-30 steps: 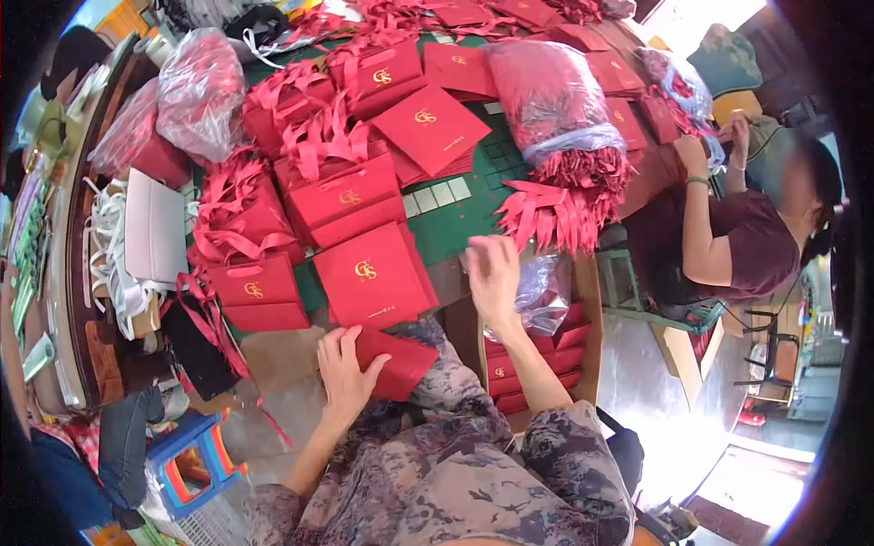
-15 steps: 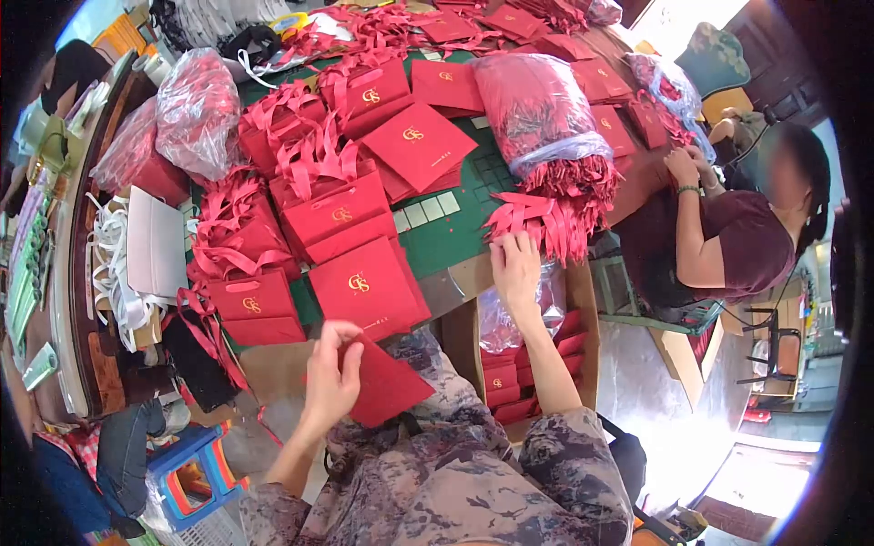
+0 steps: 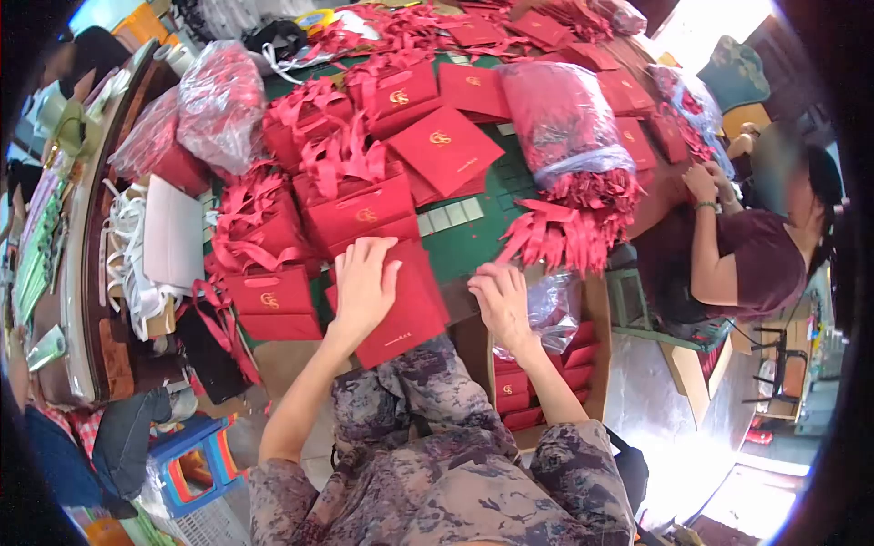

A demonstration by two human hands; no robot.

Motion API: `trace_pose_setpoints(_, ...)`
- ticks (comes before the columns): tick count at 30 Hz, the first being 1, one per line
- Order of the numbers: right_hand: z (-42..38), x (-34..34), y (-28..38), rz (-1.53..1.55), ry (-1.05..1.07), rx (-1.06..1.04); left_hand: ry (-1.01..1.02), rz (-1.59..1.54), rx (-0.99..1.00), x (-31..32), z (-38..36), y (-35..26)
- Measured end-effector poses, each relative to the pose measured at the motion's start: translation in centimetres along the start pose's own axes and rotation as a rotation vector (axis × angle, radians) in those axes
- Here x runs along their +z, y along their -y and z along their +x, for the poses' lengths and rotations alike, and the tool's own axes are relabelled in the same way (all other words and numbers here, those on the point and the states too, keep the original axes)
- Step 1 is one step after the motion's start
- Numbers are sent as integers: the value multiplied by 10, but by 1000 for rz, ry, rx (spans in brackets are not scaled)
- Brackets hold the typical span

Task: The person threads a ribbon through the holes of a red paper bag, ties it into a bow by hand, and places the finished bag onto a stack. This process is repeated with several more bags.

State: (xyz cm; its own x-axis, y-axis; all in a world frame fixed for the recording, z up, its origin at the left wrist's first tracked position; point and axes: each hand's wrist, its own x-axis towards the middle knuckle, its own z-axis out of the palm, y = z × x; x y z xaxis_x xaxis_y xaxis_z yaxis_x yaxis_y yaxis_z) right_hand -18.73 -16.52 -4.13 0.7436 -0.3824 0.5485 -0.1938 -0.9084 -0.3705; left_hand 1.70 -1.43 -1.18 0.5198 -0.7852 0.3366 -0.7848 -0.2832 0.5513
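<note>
My left hand [image 3: 366,284] lies over the upper left part of a flat red paper bag [image 3: 410,314] at the table's near edge, thumb apart from the fingers. A blurred right edge shows on that bag, and its gold logo is covered by the hand. To the right, my right hand [image 3: 503,305] hovers near the table edge with bent fingers drawn together; anything between the fingertips is too small to make out. Just above it hangs a bunch of red ribbon handles [image 3: 555,232], at the mouth of a plastic-wrapped ribbon bundle [image 3: 569,118].
Finished red bags with ribbon handles [image 3: 360,205] crowd the left of the green table mat [image 3: 446,250]. More flat bags [image 3: 446,150] lie farther back. A cardboard box [image 3: 596,346] of red bags stands below at right. A co-worker [image 3: 746,241] sits at the right.
My left hand has moved up from the lap onto the bag at the table edge; the red piece it held no longer shows apart. My right hand has drawn back from the ribbons.
</note>
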Motion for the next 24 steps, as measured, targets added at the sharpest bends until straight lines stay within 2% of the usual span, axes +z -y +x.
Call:
trace_pose_setpoints(5,4,-3,39,120,8,-66,-4,54,-4,-18,-19,-2)
trace_pose_setpoints(8,8,6,62,215,6,-24,11,125,-42,-21,-27,-2)
trace_pose_setpoints(14,18,27,84,356,15,259,71,176,-32,-14,-31,6)
trace_pose_setpoints(17,20,33,87,408,33,354,64,137,-88,-14,-30,4)
trace_pose_setpoints(24,27,42,86,468,-5,349,87,134,-98,-18,-31,1)
